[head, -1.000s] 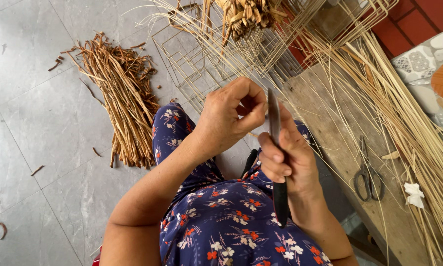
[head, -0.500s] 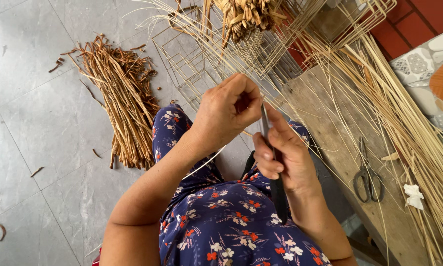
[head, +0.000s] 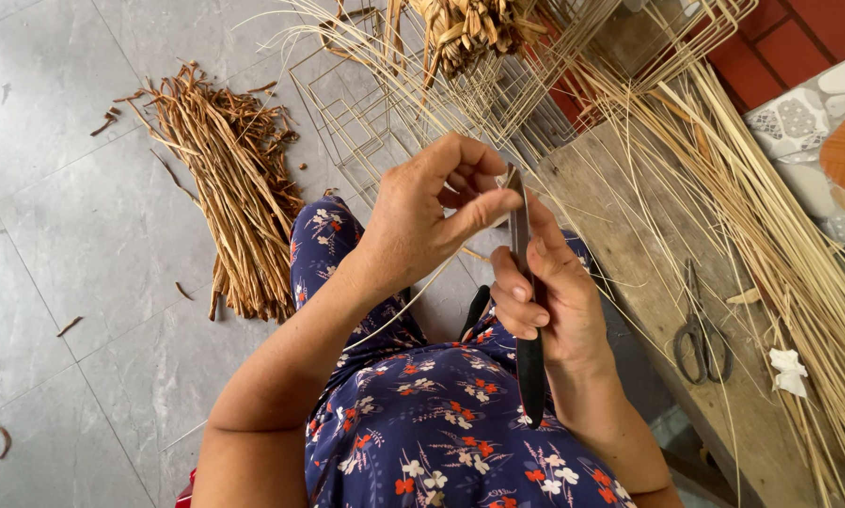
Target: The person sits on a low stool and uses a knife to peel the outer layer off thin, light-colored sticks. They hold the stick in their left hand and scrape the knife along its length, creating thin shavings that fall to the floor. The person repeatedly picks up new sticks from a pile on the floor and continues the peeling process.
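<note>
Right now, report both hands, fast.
Left hand: closed, pinching a thin pale strand.
Right hand: closed around a black-handled knife.

Seen from above, a seated person in floral-print clothing works a thin pale reed strip (head: 413, 296) against a long dark-handled knife (head: 526, 320). The right hand (head: 549, 296) grips the knife upright, blade pointing away, while the left hand (head: 427, 212) pinches the strip at the blade with thumb and forefinger. A bundle of brown bark strips (head: 225, 179) lies on the grey tiled floor (head: 55, 235) to the left. To the right, scissors (head: 700, 329) rest on a worn wooden bench (head: 629, 226) beside long pale reeds (head: 770, 216), with wire frames (head: 375, 113) beyond.
</note>
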